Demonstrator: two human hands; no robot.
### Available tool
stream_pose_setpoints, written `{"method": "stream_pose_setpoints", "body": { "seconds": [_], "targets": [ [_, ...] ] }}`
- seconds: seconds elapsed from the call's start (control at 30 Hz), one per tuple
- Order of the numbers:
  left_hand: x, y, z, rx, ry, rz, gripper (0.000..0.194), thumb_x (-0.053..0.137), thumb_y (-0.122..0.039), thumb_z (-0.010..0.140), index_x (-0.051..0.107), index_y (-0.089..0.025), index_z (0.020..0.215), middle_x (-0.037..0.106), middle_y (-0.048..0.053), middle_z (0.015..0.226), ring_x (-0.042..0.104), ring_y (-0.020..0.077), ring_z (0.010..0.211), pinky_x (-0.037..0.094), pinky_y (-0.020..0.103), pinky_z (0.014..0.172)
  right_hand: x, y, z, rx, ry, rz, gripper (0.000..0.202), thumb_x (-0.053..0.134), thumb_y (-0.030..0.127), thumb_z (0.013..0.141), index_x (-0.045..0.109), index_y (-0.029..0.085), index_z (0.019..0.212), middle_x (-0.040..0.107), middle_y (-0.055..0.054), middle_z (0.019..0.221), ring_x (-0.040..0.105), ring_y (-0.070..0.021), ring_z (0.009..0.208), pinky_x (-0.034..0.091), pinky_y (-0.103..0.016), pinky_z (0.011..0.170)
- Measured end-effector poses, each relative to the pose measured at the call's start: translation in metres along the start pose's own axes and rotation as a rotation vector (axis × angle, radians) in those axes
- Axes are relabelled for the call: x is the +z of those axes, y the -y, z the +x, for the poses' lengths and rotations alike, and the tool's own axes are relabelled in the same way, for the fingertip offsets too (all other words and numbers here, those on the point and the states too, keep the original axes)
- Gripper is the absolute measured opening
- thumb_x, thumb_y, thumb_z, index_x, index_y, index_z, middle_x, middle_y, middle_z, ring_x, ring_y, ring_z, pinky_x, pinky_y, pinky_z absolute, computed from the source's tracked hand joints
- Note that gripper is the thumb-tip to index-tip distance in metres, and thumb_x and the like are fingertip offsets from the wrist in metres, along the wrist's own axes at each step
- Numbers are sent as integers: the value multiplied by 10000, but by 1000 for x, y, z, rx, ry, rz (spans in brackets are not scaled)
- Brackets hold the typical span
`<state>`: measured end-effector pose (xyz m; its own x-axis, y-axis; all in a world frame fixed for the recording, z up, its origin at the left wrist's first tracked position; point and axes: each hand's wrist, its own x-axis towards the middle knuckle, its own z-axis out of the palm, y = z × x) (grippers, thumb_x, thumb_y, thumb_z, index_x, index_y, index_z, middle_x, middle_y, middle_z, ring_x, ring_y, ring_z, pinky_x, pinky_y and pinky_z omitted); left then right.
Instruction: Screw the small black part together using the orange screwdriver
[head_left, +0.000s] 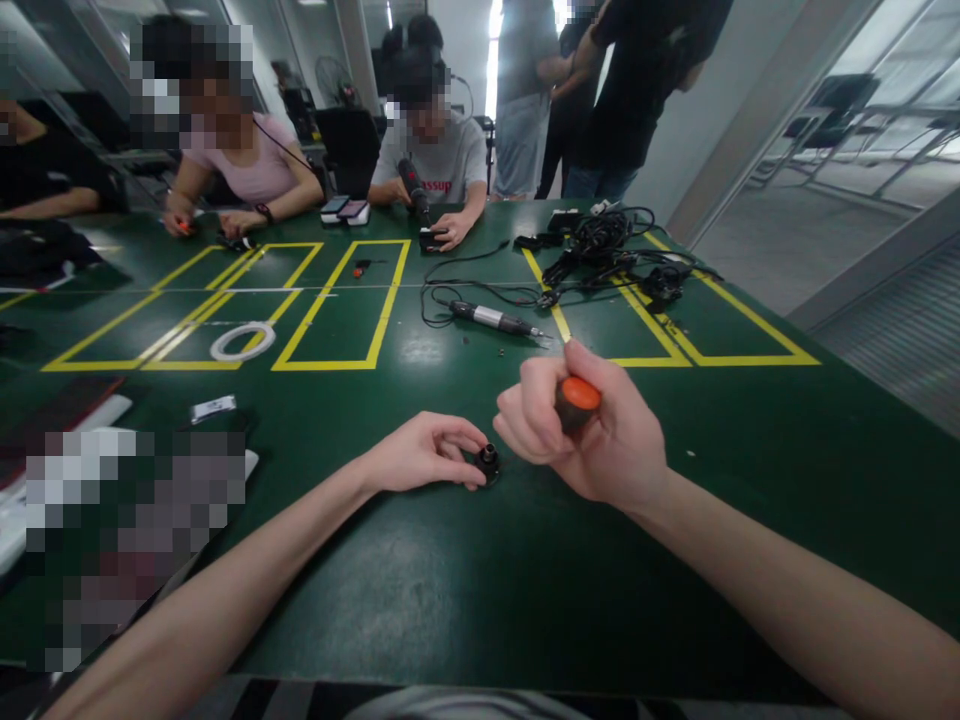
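Note:
Between the thumb and fingers of my left hand (431, 455) is a small round black part (487, 463) with a raised metal-looking centre, resting on the green table (360, 590). My right hand (589, 425) is wrapped around a dark handle with an orange end (580, 395), held above the table to the right of the black part. The handle's other end is hidden behind my fingers.
Beyond my hands lies a corded electric screwdriver (489, 317), with tangled black cables (604, 240) behind it. A white ring (242, 342) lies at the left. Across the table, a person (431, 150) holds a tool.

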<state>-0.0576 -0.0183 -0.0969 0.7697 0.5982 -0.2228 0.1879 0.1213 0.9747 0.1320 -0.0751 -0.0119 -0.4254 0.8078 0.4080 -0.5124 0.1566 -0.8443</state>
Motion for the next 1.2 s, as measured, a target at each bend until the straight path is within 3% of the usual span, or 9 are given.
{"method": "stream_pose_setpoints", "body": {
  "seconds": [0.13,0.3,0.5,0.6,0.73,0.83,1.0,1.1,1.2],
  "targets": [
    [-3,-1,0,-12,45,-60,463,951,-324,674,756,-102,1030,804,84,896,759,165,719,580,256,678,-2,3,-4,40,4,25,447,501,617,1024,483,233,794,292,106,496,200,-92,411,241,-226,442],
    [-7,-2,0,-43,115,-101,437,925,-313,730,763,-98,1074,808,102,923,760,158,758,593,268,739,-3,4,-3,22,-8,46,296,572,477,997,462,243,853,379,95,547,222,-95,434,249,-225,451],
    [-11,-4,-1,-21,153,-23,413,870,-365,806,754,-102,1103,794,89,887,759,163,781,579,271,749,-3,4,0,5,26,23,495,466,484,1076,504,201,672,391,50,546,281,-96,437,248,-239,425],
    [-11,-3,-1,10,165,-23,346,805,-373,866,725,-114,1082,784,77,885,756,150,786,577,263,766,-2,4,-2,10,63,39,494,438,540,1078,508,207,720,337,77,512,240,-92,419,247,-238,440],
    [-6,2,0,65,88,-21,452,836,-288,804,663,-142,1195,769,65,959,724,124,758,564,242,728,-2,6,-5,10,82,60,319,543,496,1020,463,234,856,345,107,523,210,-92,433,244,-228,470],
    [0,5,-1,115,-3,42,553,918,-249,673,640,-161,1143,751,36,954,683,111,725,540,221,661,-3,7,-5,31,68,43,281,570,451,1008,440,242,873,393,99,549,239,-101,446,243,-225,465],
    [5,7,-1,95,-61,115,413,920,-308,667,665,-144,947,683,-26,747,623,97,664,502,220,642,-3,6,-3,0,109,31,363,486,391,1065,526,195,763,457,44,584,345,-107,467,298,-247,467],
    [5,6,-1,78,-73,125,372,904,-337,682,680,-138,903,668,-29,733,601,94,659,490,221,639,-2,4,-3,10,108,43,479,424,401,1095,513,189,675,410,43,549,319,-102,453,269,-250,461],
    [4,4,-2,107,-68,153,325,877,-340,712,685,-141,882,642,-37,727,585,91,669,477,213,634,-2,4,-4,-6,126,73,439,446,464,1073,504,201,726,333,81,513,254,-97,433,251,-241,465]
  ]
}}
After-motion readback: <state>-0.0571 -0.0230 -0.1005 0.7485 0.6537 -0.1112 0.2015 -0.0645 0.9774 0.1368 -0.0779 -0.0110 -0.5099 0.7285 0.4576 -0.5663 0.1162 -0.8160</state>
